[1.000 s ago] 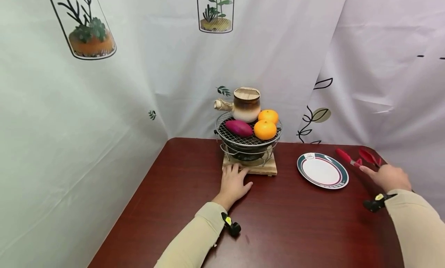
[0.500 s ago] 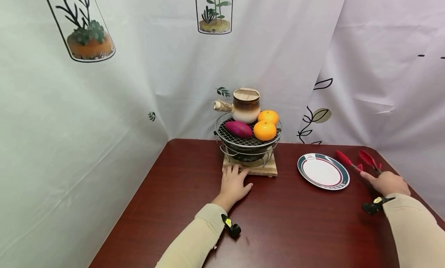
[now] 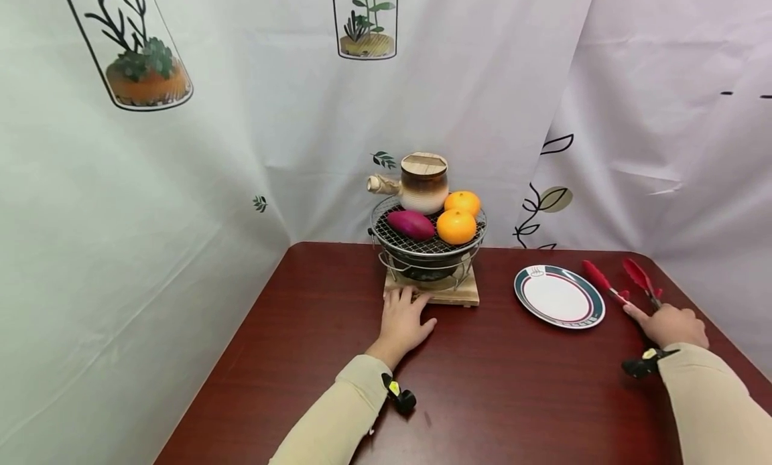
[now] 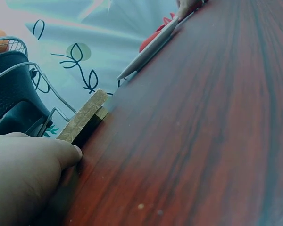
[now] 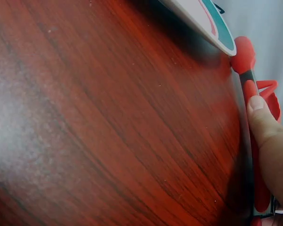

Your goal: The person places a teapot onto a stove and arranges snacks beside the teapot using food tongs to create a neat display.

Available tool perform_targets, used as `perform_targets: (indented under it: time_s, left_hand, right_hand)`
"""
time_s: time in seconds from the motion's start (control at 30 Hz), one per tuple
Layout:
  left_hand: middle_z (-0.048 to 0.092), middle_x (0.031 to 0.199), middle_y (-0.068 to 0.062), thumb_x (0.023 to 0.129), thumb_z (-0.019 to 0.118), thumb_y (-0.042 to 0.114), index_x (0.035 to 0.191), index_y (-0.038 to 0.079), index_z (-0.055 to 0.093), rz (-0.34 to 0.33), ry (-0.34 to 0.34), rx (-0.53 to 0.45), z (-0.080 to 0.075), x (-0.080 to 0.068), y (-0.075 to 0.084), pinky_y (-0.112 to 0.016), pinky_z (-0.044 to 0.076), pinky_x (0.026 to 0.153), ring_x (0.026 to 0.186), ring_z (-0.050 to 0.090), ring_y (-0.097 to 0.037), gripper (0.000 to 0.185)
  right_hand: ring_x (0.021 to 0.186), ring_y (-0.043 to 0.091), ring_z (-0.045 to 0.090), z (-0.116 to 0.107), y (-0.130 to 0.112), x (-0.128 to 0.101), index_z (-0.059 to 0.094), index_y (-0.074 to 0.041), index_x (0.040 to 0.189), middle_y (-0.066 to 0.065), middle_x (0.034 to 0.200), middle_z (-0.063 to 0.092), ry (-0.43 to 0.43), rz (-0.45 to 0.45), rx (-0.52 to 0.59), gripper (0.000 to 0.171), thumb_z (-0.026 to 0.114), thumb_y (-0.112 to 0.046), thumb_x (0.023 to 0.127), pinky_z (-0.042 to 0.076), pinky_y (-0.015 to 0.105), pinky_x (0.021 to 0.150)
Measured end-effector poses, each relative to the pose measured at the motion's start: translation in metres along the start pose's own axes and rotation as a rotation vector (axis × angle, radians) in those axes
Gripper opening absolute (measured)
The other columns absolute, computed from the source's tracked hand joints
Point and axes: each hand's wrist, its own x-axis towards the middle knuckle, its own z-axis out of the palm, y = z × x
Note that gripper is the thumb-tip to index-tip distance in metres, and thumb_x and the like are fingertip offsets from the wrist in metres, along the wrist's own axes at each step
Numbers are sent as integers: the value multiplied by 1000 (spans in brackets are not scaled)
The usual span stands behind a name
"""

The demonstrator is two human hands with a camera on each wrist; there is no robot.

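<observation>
The left hand [image 3: 403, 321] lies flat on the dark red table [image 3: 494, 384], its straight fingers touching the front edge of the wooden board [image 3: 431, 293] under the small grill [image 3: 427, 240], which looks like a way of steadying the stand; it holds nothing. On the wire mesh sit a purple sweet potato [image 3: 410, 224], two oranges [image 3: 456, 226] and a ceramic pot [image 3: 422, 182] with a wooden lid, all raised well off the table by the metal frame. The right hand [image 3: 668, 324] rests on the red-tipped tongs [image 3: 621, 283], which lie at the far right of the table just beside the white plate [image 3: 559, 295] with its green and red rim; in the right wrist view one finger [image 5: 262, 122] lies along the near arm of the tongs, but whether the rest of the hand closes round them I cannot tell. The plate stands between grill and tongs, near both. A small mark sits on the plate's far rim, too small to read; no other writing shows, and the backdrop carries only printed plants
</observation>
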Motion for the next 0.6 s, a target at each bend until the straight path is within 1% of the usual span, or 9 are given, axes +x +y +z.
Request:
perform_targets:
  time_s: [0.07,0.17,0.23,0.27,0.3,0.37,0.4,0.5,0.6]
  left_hand:
    - [53,130,-4,86,73,52,135,33,63,3,-2,-3,0,-2,-1,-56,33,109,121,46,-30,53]
    - [54,130,-4,84,73,54,135,32,63,12,-4,-18,0,-2,-1,-56,34,109,122,46,-30,57]
    - [54,131,-4,84,72,55,135,32,64,18,-6,-23,-2,-1,-3,-55,35,109,123,46,-30,57]
    - [55,132,-3,85,72,56,135,31,64,23,-4,-26,-3,-1,-4,-55,35,109,124,47,-31,57]
    - [56,132,-3,85,71,57,135,30,64,29,-4,-27,-5,-1,-6,-55,36,109,125,47,-31,57]
    - [58,134,-2,86,70,58,135,29,64,28,-19,-30,-10,-3,-10,-54,36,110,127,48,-31,57]
    - [59,135,-2,86,69,58,136,28,63,22,-32,-30,-14,-5,-13,-53,36,110,128,49,-31,58]
    - [58,139,-6,86,68,61,141,25,59,-17,-97,-36,-27,-12,-22,-55,34,111,131,48,-35,66]
    - [52,144,-13,84,68,64,146,20,54,-81,-165,-57,-45,-17,-28,-60,31,112,135,43,-41,77]
  right_hand:
    - [83,56,48,1,-1,-2,54,24,100,44,89,47,-7,15,7,107,44,-82,87,45,55,63]
    - [90,61,42,-2,-2,-2,49,25,106,48,95,42,-33,22,7,108,42,-81,88,42,61,69]
    - [95,65,36,-6,-5,-3,44,23,121,51,100,36,-35,4,13,106,41,-78,90,39,67,75]
    - [98,67,34,-9,-8,-4,41,19,130,52,103,33,-30,-9,18,103,41,-76,92,37,70,78]
    - [99,69,31,-11,-12,-4,36,17,137,53,106,30,-6,-32,17,100,41,-73,93,34,73,80]
    - [104,72,25,-16,-26,-7,25,13,145,54,111,25,46,-66,15,97,45,-67,95,26,79,83]
    - [106,72,23,-18,-34,-9,22,11,148,54,113,23,76,-85,18,97,47,-66,95,23,80,84]
    - [111,75,18,-26,-66,-16,22,9,149,54,121,20,154,-145,19,96,52,-63,94,12,86,88]
    - [121,75,11,-33,-100,-23,24,4,153,52,131,15,177,-205,23,97,49,-69,94,3,88,92]
